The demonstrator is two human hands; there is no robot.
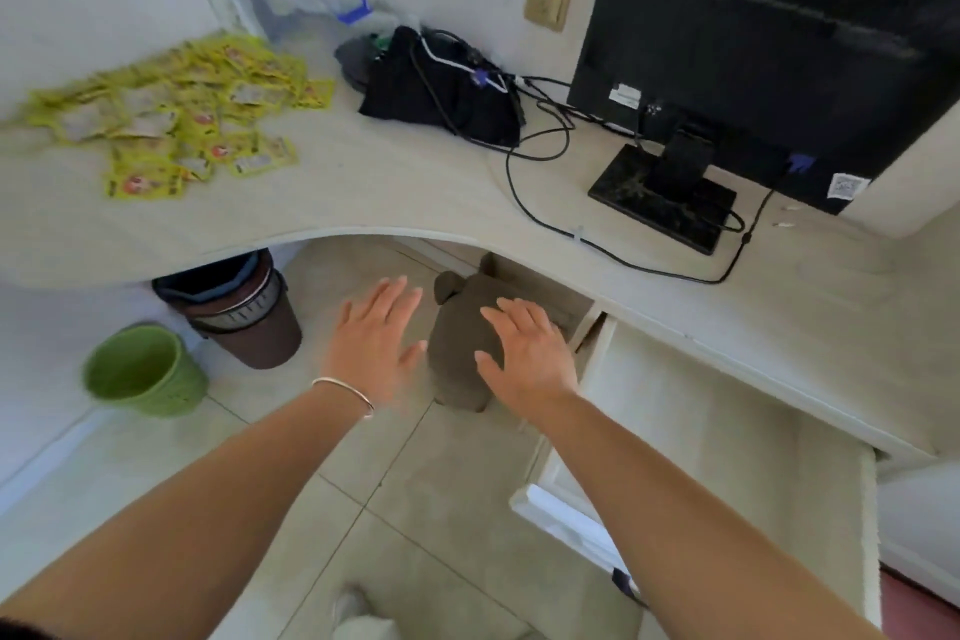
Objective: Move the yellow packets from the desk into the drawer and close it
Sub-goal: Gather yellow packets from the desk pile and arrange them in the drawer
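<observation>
A heap of several yellow packets (176, 114) lies on the far left of the pale desk (395, 187). Below the desk's right part a drawer (727, 437) is pulled out wide, and its inside looks bare. My left hand (376, 346) and my right hand (524, 353) hover side by side in front of the desk edge, fingers spread, palms down, holding nothing. Both hands are well below and to the right of the packets. My right hand is just left of the drawer's near corner.
A black monitor (769, 57) on its stand sits at the right, with cables (545, 182) trailing over the desk and a black bag (441, 88) behind. On the floor are a green bin (143, 372), a brown bin (244, 312) and a grey plush (462, 343).
</observation>
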